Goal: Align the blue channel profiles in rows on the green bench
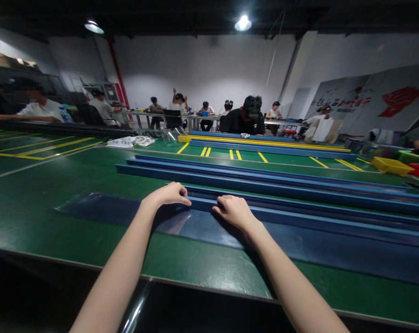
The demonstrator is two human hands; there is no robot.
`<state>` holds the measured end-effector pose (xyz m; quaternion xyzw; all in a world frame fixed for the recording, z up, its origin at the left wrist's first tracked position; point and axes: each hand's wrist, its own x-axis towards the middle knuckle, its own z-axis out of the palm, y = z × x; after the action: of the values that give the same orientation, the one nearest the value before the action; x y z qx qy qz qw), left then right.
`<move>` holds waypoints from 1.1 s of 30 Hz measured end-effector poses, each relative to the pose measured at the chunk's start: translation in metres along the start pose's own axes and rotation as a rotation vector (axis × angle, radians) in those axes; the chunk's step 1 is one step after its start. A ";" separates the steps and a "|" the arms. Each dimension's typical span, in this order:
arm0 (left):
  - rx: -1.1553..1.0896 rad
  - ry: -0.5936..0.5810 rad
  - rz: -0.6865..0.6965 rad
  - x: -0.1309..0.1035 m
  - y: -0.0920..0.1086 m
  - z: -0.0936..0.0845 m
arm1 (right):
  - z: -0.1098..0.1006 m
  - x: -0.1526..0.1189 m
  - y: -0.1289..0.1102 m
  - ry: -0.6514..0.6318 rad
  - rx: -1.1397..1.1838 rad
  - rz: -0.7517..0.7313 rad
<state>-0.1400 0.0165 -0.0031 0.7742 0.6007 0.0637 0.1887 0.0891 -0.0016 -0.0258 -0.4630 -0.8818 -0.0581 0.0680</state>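
Note:
A long blue channel strip lies across the green table in front of me, its left end under my hands. My left hand curls over that end, thumb on the near side and fingertips behind the edge. A short way to the right, my right hand grips the same strip, fingers bent over its top edge. Beneath and in front of the strip lies a flat, clear plastic film sleeve, which reaches past the strip on the left. Another pair of blue channel strips lies just beyond, parallel to it.
Farther back are a yellow strip and more blue strips. White parts in plastic lie left of them. A yellow bin stands at right. A person in black leans over the far side. The table's front edge is close.

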 end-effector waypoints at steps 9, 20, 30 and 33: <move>-0.010 0.004 0.002 -0.003 0.004 -0.001 | -0.004 -0.001 -0.003 -0.046 -0.021 0.011; -0.059 0.001 0.028 0.000 -0.002 0.002 | -0.001 0.000 -0.002 -0.031 -0.016 -0.003; -0.074 0.000 0.046 0.001 -0.006 0.002 | 0.002 0.000 -0.001 -0.002 -0.017 -0.021; -0.092 -0.004 0.052 0.003 -0.008 0.003 | 0.003 0.000 -0.001 -0.004 -0.026 -0.019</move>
<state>-0.1459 0.0201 -0.0091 0.7802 0.5764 0.0946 0.2239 0.0883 -0.0013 -0.0287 -0.4554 -0.8856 -0.0694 0.0595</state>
